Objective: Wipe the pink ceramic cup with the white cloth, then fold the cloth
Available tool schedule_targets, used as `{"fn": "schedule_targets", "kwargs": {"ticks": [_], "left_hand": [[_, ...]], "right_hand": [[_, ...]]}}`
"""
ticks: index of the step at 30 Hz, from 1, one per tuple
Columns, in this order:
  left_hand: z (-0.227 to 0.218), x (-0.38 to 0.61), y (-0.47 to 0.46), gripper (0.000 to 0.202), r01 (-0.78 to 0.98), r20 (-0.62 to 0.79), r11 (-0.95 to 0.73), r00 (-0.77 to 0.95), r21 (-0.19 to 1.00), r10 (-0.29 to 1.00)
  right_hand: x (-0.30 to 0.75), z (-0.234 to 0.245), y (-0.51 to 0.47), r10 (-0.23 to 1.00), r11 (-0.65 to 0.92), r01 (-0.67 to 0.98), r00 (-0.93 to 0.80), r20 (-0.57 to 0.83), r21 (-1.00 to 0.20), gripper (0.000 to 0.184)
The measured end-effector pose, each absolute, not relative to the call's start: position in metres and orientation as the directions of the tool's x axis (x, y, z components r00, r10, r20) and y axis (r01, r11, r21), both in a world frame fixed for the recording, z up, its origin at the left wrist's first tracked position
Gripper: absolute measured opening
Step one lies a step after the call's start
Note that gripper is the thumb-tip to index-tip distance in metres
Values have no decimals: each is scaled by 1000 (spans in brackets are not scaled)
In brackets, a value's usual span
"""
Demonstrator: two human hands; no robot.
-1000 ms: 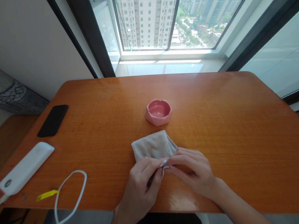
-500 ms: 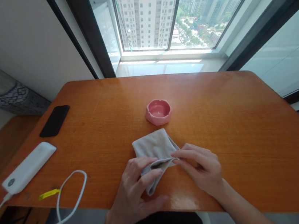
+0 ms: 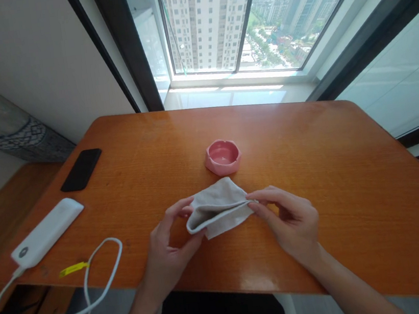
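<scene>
Your left hand [image 3: 165,242] has the grey cloth [image 3: 218,210] by its left end, thumb on top and fingers curled under the folded edge, so that grip is closed on the fabric. Your right hand [image 3: 289,222] pinches the cloth's right corner between thumb and fingertips, also closed on it. The cloth sits between your hands, folded over with a pale hem along its near edge, towards the middle of the orange wooden table [image 3: 324,178]; whether it touches the wood is hard to tell. Just beyond it, nearly touching, is a pink ashtray [image 3: 223,158]. Well off to your left lie a black phone [image 3: 81,170] and a white power bank [image 3: 45,233], with a white cable [image 3: 92,291] looping from it over the table's edge, and a yellow tag [image 3: 73,269] inside the loop.
</scene>
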State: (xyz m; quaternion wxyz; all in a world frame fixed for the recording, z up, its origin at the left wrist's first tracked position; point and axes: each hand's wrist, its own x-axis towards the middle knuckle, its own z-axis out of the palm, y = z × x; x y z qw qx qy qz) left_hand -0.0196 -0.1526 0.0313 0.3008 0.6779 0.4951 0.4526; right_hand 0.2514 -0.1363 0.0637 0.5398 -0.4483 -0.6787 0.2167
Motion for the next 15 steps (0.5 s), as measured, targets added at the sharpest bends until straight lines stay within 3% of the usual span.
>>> {"fn": "schedule_targets", "kwargs": {"ticks": [4, 9, 11, 14, 15], "left_hand": [[66, -27, -118, 10, 301, 345, -357, 94, 884, 934], [119, -41, -57, 15, 161, 509, -489, -126, 857, 851], [140, -47, -33, 15, 156, 457, -435, -158, 887, 875], [168, -60, 0, 22, 253, 515, -461, -226, 851, 827], [177, -65, 10, 25, 294, 533, -463, -232, 836, 814]], "right_hand": [[247, 100, -106, 813, 554, 427, -93, 574, -715, 8], [229, 150, -34, 725, 656, 418, -119, 678, -628, 9], [220, 165, 2, 697, 704, 345, -168, 697, -620, 26], [205, 181, 52, 687, 726, 278, -247, 684, -629, 76], [200, 186, 66, 685, 728, 246, -225, 693, -640, 67]]}}
